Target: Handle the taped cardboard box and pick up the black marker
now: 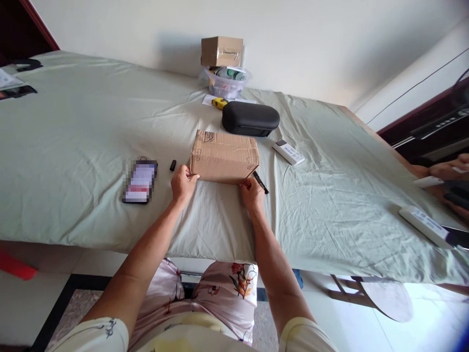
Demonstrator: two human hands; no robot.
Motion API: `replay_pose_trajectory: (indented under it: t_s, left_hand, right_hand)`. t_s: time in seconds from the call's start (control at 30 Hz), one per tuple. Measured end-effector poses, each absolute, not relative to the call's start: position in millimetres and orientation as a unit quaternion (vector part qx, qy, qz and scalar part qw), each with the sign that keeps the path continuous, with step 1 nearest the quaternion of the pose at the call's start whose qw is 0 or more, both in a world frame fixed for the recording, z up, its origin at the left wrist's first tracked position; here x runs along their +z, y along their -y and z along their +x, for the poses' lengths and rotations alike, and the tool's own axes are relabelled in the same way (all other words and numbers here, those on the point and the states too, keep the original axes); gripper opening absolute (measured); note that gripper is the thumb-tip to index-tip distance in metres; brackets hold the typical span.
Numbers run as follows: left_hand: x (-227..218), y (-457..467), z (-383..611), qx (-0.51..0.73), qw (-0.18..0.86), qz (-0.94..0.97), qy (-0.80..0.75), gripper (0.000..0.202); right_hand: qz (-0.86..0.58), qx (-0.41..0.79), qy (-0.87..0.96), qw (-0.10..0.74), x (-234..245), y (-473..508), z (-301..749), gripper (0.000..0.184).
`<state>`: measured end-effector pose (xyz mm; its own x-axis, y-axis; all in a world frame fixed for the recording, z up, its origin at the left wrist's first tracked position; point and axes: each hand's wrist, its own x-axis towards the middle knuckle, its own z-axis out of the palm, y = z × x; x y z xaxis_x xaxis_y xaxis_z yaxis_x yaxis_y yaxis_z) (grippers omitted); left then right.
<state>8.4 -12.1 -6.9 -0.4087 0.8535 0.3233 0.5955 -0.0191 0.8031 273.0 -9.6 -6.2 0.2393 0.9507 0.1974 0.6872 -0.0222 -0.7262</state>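
While the cardboard box (224, 156) lies on the green sheet (73, 132) straight ahead of you, your left hand (182, 184) pinches its near left corner. Your right hand (252, 191), at the near right corner, is curled round a black marker (261, 182). Dark scrawls on the box top are illegible. The marker cap (173, 165) and a phone (139, 181), screen blurred, lie left. A white remote (289, 152), label unreadable, lies right.
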Motion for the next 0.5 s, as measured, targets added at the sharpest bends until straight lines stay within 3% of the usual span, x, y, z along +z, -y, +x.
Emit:
replay_pose_trajectory:
  t_s: [0.23,0.5]
  left_hand:
    - [-4.2,13.4,9.1,0.488,0.142,0.512,-0.693,0.036]
    - [-12.2,12.8,16.3,0.473,0.107,0.543,-0.686,0.034]
  right_hand:
    - [-0.688,0.193,0.570,0.406,-5.2,11.9,268.4,0.025]
    - [-0.696,0.196,0.576,0.381,-5.5,11.9,262.8,0.022]
